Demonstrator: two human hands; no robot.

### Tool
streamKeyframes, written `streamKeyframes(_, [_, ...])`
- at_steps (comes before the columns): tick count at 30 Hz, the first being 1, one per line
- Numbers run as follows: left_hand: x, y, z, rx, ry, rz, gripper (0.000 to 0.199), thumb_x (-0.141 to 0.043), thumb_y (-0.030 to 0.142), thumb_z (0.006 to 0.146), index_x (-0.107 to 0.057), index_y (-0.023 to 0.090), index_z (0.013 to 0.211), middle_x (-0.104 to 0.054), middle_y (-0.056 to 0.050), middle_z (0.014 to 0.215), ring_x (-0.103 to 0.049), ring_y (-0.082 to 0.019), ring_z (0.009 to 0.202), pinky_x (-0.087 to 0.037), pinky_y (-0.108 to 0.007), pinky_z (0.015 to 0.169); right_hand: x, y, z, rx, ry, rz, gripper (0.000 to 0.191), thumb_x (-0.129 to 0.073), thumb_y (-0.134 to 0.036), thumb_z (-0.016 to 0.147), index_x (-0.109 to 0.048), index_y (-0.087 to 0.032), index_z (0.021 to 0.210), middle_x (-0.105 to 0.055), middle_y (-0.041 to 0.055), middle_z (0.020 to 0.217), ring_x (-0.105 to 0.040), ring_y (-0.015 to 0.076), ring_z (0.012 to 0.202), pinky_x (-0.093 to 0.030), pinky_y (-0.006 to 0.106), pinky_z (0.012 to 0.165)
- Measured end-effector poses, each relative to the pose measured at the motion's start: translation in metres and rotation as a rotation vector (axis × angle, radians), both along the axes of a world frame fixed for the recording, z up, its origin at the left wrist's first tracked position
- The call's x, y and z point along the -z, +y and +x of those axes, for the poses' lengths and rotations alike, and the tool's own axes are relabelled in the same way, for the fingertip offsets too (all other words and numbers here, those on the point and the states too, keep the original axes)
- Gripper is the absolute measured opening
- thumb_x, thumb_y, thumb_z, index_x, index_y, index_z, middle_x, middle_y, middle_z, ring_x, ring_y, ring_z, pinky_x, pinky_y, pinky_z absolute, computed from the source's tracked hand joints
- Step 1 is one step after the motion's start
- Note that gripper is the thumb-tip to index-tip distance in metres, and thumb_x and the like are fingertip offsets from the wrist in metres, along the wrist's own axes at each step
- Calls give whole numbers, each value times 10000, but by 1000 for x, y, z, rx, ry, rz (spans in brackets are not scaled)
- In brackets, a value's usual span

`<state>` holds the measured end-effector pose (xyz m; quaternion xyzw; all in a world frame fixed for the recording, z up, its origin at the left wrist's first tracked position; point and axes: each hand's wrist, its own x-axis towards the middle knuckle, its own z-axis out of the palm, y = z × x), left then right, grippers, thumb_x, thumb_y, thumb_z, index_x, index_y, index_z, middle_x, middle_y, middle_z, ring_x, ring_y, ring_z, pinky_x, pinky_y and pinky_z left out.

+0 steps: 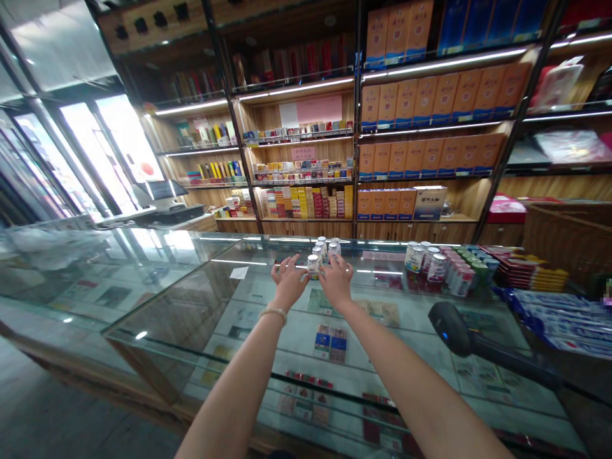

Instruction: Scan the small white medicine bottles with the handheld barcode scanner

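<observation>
Several small white-capped bottles stand in a group on the glass counter. My left hand, with a bracelet at the wrist, is at the left side of the front bottle, its fingers spread and the thumb near the bottle. On the other side my right hand reaches among the bottles with fingers bent and apart, partly hiding those behind. Whether either hand touches the front bottle is hard to tell, but neither is wrapped round one.
A black scanner lies on the right. Beyond it stand more bottles, small cartons, red and yellow packs and blue packets. A white paper lies left of my hands. Stocked shelves line the back.
</observation>
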<state>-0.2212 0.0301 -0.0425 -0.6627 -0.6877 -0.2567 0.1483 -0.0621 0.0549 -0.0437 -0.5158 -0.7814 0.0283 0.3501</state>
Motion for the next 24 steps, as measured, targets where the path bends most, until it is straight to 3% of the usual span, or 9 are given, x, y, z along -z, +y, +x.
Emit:
streamKeyframes(3, [0, -3, -1, -30, -6, 5, 306, -704, 370, 865, -760, 283, 1153, -455, -123, 1571, -347, -350, 1462, -142, -609, 1237, -2, -6, 4, 14, 4, -9, 376, -526, -288, 961, -661, -252, 1310, -447, 91, 1598, -286, 257, 1494, -213, 510, 1179])
streamKeyframes(5, [-2, -7, -2, -52, -24, 16, 394, -715, 386, 852, -724, 278, 1231, -451, -137, 1571, -351, -361, 1458, -153, -610, 1233, -2, -10, 6, 17, 23, 3, 375, -534, -278, 952, -667, -245, 1302, -450, 101, 1594, -290, 259, 1490, -212, 508, 1179])
streamKeyframes(11, [-7, -23, 1, -59, -33, 76, 256, -673, 319, 851, -766, 297, 1089, -469, -85, 1566, -344, -333, 1469, -132, -588, 1237, -4, -19, 9, -23, -8, 25, 266, -565, -283, 944, -767, -254, 1114, -406, 97, 1623, -272, 285, 1498, -184, 533, 1174])
streamKeyframes(24, [-4, -22, 6, -54, 33, 53, 334, -661, 307, 823, -767, 326, 1139, -440, -78, 1595, -339, -331, 1479, -109, -589, 1234, -4, -19, 7, -52, -61, 23, 326, -577, -278, 914, -738, -257, 1197, -346, 108, 1652, -223, 307, 1524, -188, 556, 1178])
